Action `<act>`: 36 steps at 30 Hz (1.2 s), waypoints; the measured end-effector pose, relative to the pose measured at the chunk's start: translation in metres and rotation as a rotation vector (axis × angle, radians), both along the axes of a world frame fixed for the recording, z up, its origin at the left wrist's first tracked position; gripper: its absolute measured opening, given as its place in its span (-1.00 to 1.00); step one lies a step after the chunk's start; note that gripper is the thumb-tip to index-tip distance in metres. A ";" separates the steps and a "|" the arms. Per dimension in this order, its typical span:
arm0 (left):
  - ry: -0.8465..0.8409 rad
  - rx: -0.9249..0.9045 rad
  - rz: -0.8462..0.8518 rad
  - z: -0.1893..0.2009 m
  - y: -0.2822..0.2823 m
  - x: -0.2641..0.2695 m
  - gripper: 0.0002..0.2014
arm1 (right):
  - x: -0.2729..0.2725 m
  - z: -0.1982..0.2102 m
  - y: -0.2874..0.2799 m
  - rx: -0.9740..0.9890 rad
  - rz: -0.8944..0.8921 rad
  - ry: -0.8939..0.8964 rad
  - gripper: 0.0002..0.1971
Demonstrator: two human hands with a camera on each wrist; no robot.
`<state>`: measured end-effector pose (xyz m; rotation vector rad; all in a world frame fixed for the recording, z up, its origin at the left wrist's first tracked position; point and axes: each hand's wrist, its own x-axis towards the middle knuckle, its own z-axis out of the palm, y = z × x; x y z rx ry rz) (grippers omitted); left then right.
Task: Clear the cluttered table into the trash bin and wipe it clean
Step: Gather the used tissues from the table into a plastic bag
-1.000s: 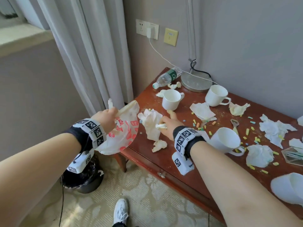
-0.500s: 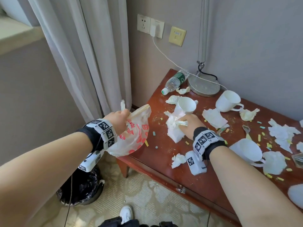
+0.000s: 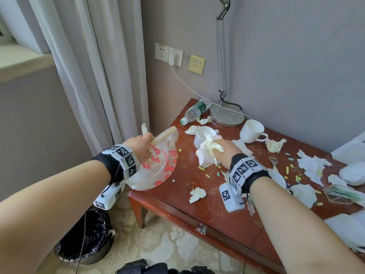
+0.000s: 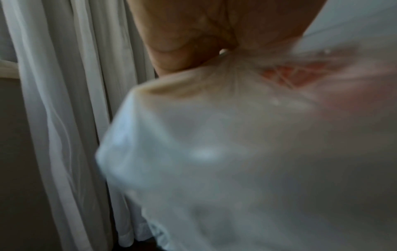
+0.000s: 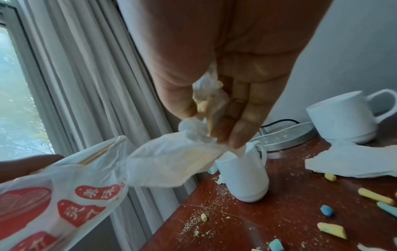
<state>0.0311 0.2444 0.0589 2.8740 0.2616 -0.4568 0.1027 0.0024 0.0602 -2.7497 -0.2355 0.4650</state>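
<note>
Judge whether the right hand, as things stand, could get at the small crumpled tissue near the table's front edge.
Probably not yet: the right hand already grips a tissue wad. The path to the small crumpled tissue looks free.

Setting: hotel or guest bedroom, most likely. Evidence: reddish wooden side table (image 3: 197, 186) with a drawer knob, centre right; floor-length pale curtains (image 3: 94, 76) by a window, upper left; wall sockets (image 3: 168, 56) with a plugged charger; metal desk lamp (image 3: 226, 113); patterned carpet (image 3: 167, 248), bottom; white mugs (image 3: 251, 131).
</note>
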 end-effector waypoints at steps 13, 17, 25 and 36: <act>-0.161 -0.005 0.279 0.008 0.008 -0.100 -0.75 | -0.062 0.019 0.034 0.134 0.354 -0.055 -0.58; -0.153 -0.001 0.389 0.004 0.040 -0.137 -0.74 | -0.080 0.016 0.076 0.160 0.477 -0.048 -0.58; -0.119 -0.035 0.488 -0.025 0.144 -0.174 -0.74 | -0.104 -0.014 0.193 0.181 0.591 0.019 -0.58; 0.103 -0.229 0.451 -0.139 0.307 -0.158 -0.31 | -0.103 -0.117 0.355 0.133 0.432 0.170 -0.59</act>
